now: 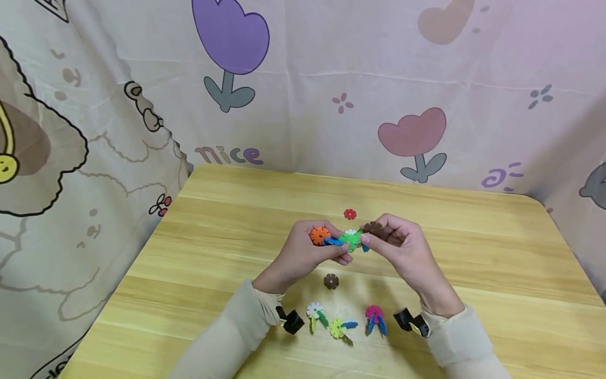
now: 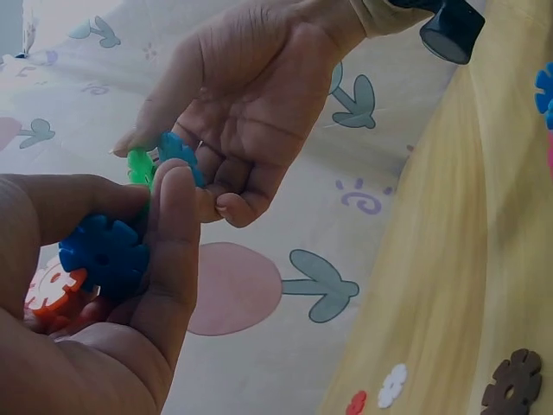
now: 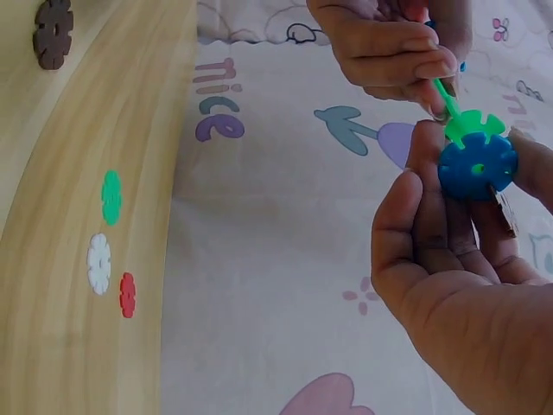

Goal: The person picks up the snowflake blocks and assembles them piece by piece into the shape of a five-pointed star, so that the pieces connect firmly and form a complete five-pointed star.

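Both hands hold a chain of joined plastic notched discs above the table. My left hand [image 1: 300, 255] grips the end with an orange disc [image 1: 320, 236] and a blue disc [image 2: 104, 257]; the orange one lies in the palm. At the other end, my right hand [image 1: 414, 258] pinches a green disc [image 3: 474, 128] and a blue disc [image 3: 478, 166] between thumb and fingers. A brown disc [image 1: 374, 229] sticks out there, seen nearly edge-on in the right wrist view. Fingers hide some of the joints between the discs.
On the table [image 1: 227, 210] lie a loose brown disc [image 1: 331, 281] and, farther back, red [image 1: 350, 214], white [image 3: 99, 264] and green [image 3: 111, 197] discs. Nearest the person sit joined clusters with white [image 1: 314, 309], yellow [image 1: 337, 328] and pink [image 1: 374, 313] discs. A printed cloth [image 1: 303, 116] hangs behind.
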`<state>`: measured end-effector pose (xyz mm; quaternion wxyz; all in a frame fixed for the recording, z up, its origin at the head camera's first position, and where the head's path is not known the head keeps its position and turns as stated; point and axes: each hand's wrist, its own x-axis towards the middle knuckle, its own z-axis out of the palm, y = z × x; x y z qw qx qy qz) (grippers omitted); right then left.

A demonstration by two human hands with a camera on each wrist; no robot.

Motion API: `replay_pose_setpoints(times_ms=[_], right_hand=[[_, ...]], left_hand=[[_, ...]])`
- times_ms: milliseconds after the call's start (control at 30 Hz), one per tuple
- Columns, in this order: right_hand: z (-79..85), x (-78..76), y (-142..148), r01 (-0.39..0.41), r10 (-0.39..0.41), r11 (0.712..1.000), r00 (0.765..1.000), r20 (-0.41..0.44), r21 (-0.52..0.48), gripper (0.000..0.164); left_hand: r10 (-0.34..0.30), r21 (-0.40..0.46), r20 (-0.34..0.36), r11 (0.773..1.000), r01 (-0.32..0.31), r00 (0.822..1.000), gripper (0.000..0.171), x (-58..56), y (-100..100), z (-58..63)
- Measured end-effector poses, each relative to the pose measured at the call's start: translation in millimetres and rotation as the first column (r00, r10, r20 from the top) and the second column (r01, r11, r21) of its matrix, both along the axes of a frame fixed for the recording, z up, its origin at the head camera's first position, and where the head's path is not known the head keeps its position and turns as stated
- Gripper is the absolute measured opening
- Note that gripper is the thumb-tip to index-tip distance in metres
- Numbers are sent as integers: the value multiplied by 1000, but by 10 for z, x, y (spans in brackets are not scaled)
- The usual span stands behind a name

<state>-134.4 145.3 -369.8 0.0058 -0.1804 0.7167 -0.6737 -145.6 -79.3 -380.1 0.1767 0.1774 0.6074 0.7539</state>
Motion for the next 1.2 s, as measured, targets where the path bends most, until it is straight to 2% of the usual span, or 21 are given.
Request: replay_pose_setpoints(times_ms=[167, 300, 433, 600, 833, 1033, 1200], right_hand=[[8, -11, 18, 30, -31, 998, 999, 12, 60, 14], [-2, -30, 36, 33, -34, 997, 999, 16, 68, 14], [-33, -52, 38, -19, 17, 998, 999, 39, 56, 14], [-85, -67, -11, -91, 88, 993, 995, 41, 79, 13], [-97, -61, -70, -44, 46, 992, 999, -20, 119, 7], [-104, -60, -86, -43, 51, 990, 997, -56, 137, 5], [-95, -60, -54, -29, 38, 990, 997, -66, 135, 6]], left_hand=[[-29, -17, 24, 999, 30, 999, 15, -38, 22, -20], [-91, -35, 12, 995, 91, 996, 14, -80, 6, -60], [-138, -104, 10, 985, 139, 990, 21, -93, -2, -86], [-142, -191, 34, 971, 146, 989, 21, -81, 31, -107], [-182, -146, -6, 973, 179, 983, 34, -64, 46, -117], [-156, -170, -29, 974, 149, 987, 27, -67, 59, -127], [-104, -196, -55, 976, 92, 993, 19, -65, 63, -130]])
